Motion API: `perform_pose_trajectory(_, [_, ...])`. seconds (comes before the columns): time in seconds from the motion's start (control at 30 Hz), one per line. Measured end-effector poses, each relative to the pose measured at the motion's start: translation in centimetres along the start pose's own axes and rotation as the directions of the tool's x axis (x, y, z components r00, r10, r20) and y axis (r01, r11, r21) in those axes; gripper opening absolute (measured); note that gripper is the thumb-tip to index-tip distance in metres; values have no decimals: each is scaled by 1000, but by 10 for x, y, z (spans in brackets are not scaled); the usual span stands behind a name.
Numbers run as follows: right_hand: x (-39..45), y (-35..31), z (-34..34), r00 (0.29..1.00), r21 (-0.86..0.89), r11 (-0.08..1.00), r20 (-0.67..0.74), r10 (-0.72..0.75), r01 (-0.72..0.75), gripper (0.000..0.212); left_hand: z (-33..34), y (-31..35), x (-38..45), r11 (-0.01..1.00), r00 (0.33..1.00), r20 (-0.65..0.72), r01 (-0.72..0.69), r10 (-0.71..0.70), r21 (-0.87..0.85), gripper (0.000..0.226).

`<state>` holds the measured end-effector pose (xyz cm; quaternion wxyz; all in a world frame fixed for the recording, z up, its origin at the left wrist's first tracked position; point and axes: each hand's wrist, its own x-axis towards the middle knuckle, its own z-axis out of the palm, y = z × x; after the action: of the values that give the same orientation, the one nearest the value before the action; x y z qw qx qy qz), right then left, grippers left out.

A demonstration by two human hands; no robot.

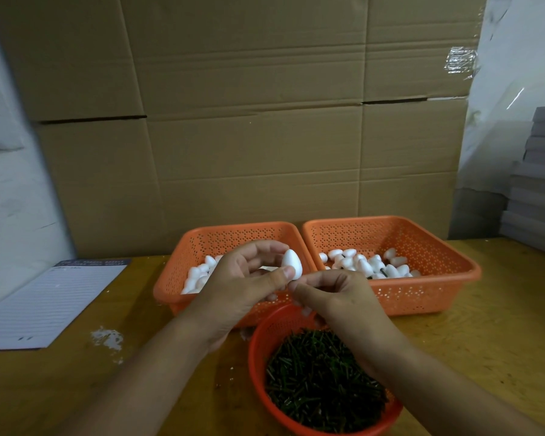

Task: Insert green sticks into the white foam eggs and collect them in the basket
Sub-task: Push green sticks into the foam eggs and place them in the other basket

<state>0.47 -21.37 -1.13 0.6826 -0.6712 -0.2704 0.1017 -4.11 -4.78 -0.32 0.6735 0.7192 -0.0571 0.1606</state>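
While both hands meet above the baskets: one egg is being worked.
Left hand (246,278): curled, thumb and fingers pinching a white foam egg (292,263) (pointed end up).
Right hand (331,294): fingertips pinched just under the egg; what they hold is hidden.
Green sticks (321,382): heaped in a round red basket (255,354) at the worktop's (501,341) near edge.
Rear orange baskets: left basket (177,278), right basket (438,278), each holding eggs.

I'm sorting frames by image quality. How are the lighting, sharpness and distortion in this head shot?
Head view: dim, even indoor light with soft, faint shadows; glare only on the clear tape at upper right. The foam egg in the left hand is bright but keeps its outline. The green sticks blur into a dark mass. Wide-angle distortion bends the cardboard wall and the arms at the edges.
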Motion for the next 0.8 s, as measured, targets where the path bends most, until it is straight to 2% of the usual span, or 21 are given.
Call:
perform_pose_trajectory(0.2, [0,0,-1,1000,11,1000,-1,-2,2,19,-1,-1,0,1000,1000,-19,5,-5,-8,23])
perform_pose_trajectory(0.3, [3,-2,-6,1000,-27,1000,1,1,-1,18,-6,0,2,999,998,-64,8,-10,-33,14])
perform_pose_trajectory(0.4, [15,-2,-24,996,-296,954,-60,-69,49,21,-16,2,6,999,988,-151,21,-27,-42,15])
perform_pose_trajectory(0.47, [26,-1,-43,974,-528,848,-157,-162,56,23,-23,2,8,999,979,-201,34,-38,-24,15])
perform_pose_trajectory(0.57, [38,1,-76,954,-659,749,-261,-146,-66,26,-28,1,11,998,964,-260,58,-57,-3,17])
perform_pose_trajectory(0.67, [47,3,-98,931,-676,721,-342,-124,-152,27,-31,1,12,996,962,-262,87,-82,6,18])
perform_pose_trajectory(0.8, [50,3,-101,918,-556,822,-378,-120,-121,18,-35,2,14,995,960,-261,102,-98,4,18])
